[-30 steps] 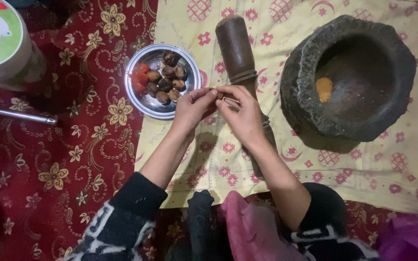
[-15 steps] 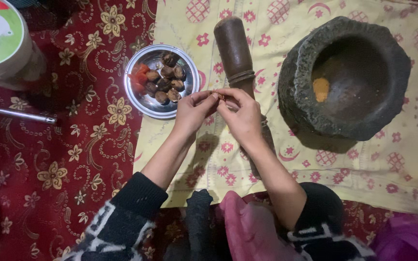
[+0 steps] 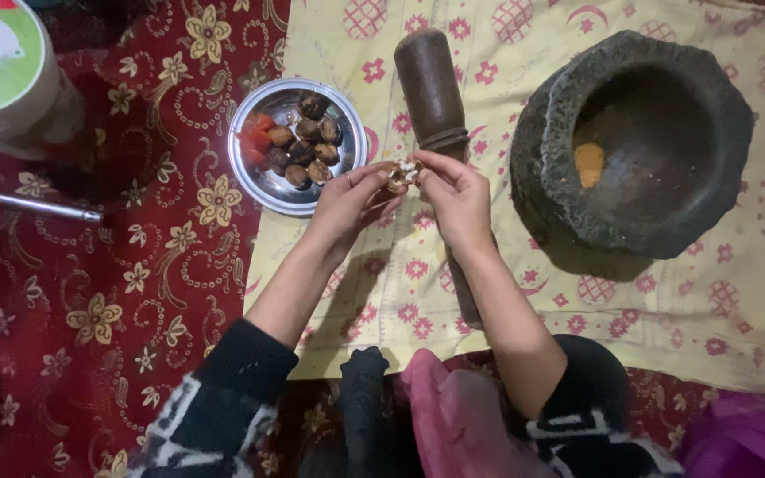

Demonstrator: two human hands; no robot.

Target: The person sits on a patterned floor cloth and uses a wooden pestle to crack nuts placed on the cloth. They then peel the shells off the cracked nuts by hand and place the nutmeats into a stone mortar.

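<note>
Between left hand (image 3: 344, 202) and right hand (image 3: 456, 193), one small nut (image 3: 400, 173)

A red flowered carpet (image 3: 90, 292) carries a yellow patterned cloth (image 3: 666, 310), a tin (image 3: 6, 75) and a metal rod (image 3: 28, 204).

One camera sits on the person's head and looks almost straight down, close over the yellow cloth (image 3: 506, 292). No second view shares the scene.

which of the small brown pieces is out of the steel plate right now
The cracked brown piece with a pale inside, pinched between the left hand and right hand above the yellow patterned cloth. The other brown pieces all lie in the round steel plate.
</note>
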